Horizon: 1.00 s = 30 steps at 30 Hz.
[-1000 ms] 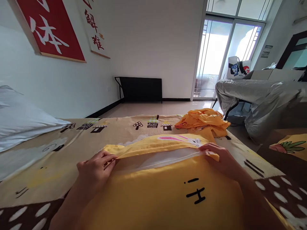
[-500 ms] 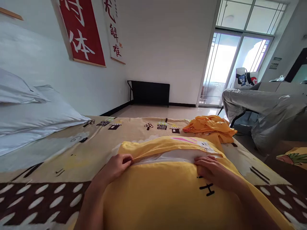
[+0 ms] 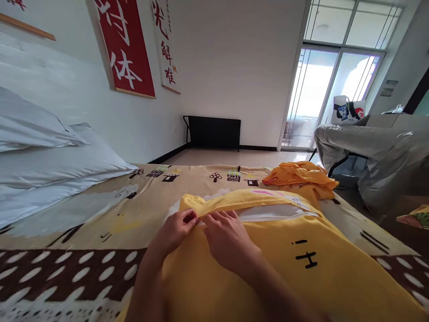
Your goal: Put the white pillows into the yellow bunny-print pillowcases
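A yellow pillowcase [image 3: 214, 277] printed with "Hi" lies in front of me over a white pillow [image 3: 271, 212], which shows through the long opening along its far edge. A thin white edging, perhaps a zipper, runs along the near side of that opening. At the opening's left end, my left hand [image 3: 176, 228] pinches the pillowcase fabric between thumb and fingers. Right beside it, my right hand [image 3: 231, 239] is closed on the same edge with its fingers bent over the cloth. Its fingertips are partly hidden.
Beneath the pillowcase spreads a patterned bedspread [image 3: 124, 232]. A crumpled orange cloth [image 3: 300, 176] lies at the bed's far right, and white pillows [image 3: 60, 165] are stacked at left. Beyond the bed stand a black panel [image 3: 214, 133] and a plastic-covered table [image 3: 365, 138].
My right hand has moved left along the opening to beside my left hand, uncovering the opening's right part. The left hand stays at the opening's left end. The view has shifted slightly.
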Tool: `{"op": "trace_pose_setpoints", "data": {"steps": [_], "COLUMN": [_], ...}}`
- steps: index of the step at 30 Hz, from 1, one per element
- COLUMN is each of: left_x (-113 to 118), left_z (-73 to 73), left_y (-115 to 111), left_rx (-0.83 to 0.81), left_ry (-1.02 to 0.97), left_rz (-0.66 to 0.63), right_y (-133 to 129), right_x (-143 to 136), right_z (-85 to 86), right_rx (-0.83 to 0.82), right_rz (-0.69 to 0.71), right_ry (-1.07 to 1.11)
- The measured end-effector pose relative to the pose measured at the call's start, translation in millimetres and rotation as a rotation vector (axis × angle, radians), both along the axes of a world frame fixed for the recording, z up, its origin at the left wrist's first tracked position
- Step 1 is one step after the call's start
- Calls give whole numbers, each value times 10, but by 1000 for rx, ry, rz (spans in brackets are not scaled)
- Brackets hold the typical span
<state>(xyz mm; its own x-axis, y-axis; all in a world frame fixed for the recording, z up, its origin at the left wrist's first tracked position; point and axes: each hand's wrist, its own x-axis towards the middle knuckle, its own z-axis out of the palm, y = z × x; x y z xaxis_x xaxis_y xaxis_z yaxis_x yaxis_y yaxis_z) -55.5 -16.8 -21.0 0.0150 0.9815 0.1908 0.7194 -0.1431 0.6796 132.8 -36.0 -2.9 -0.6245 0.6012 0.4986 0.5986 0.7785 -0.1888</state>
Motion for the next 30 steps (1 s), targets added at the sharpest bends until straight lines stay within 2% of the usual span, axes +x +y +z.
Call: {"op": "trace_pose_setpoints", "data": {"steps": [4, 7, 16, 25, 30], "left_x": [13, 58, 188, 217, 226], "left_z": [-16, -11, 158, 219, 242], "left_y": [-33, -51, -181, -217, -235], "left_rx": [-26, -68, -162, -123, 10], "left_ry": [16, 76, 45, 93, -50], "left_rz": [-6, -5, -96, -111, -113], "right_y": [139, 188, 153, 176, 162], "right_x": [-247, -256, -240, -217, -200], "right_z": [-469, -641, -485, -532, -496], "right_rx": [-41, -105, -390, -278, -300], "right_rz": [-18, -33, -170, -111, -97], "right_ry": [34, 35, 340, 314, 439]}}
